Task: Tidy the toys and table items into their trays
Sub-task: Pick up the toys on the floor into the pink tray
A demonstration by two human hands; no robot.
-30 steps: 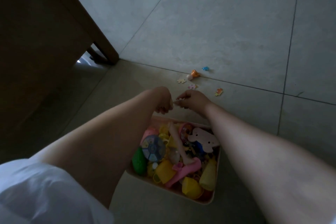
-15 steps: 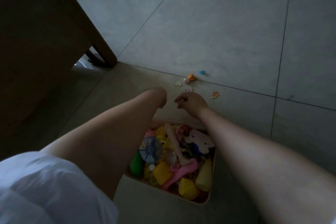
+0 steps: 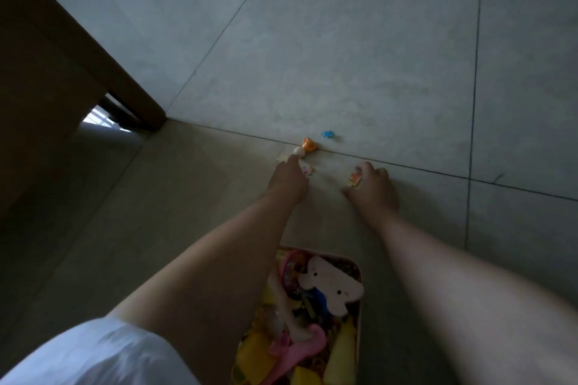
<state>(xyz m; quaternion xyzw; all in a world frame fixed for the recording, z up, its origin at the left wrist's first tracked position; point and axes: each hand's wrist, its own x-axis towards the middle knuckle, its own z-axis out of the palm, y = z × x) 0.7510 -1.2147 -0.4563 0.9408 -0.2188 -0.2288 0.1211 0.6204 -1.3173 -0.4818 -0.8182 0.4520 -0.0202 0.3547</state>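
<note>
Small toys lie on the tiled floor: an orange and white toy (image 3: pixel 308 147), a blue piece (image 3: pixel 328 134), a pale puzzle piece (image 3: pixel 282 156) and a pink puzzle piece (image 3: pixel 308 170). My left hand (image 3: pixel 289 181) reaches forward, its forefinger touching the floor by the pale piece and the toy's white ball. My right hand (image 3: pixel 373 189) curls its fingers and thumb round an orange puzzle piece (image 3: pixel 356 177) on the floor. Behind both hands, between my forearms, stands the cream tray (image 3: pixel 360 306), full of toys, with a white bear-shaped board (image 3: pixel 331 289) on top.
A brown wooden piece of furniture fills the left side, its leg (image 3: pixel 147 112) standing on the floor near the toys. Grey floor tiles stretch ahead and to the right. My white sleeve (image 3: pixel 93 356) shows at the bottom left.
Both hands have moved forward from above the tray's far edge to the loose pieces on the floor. The right hand has closed round the orange puzzle piece.
</note>
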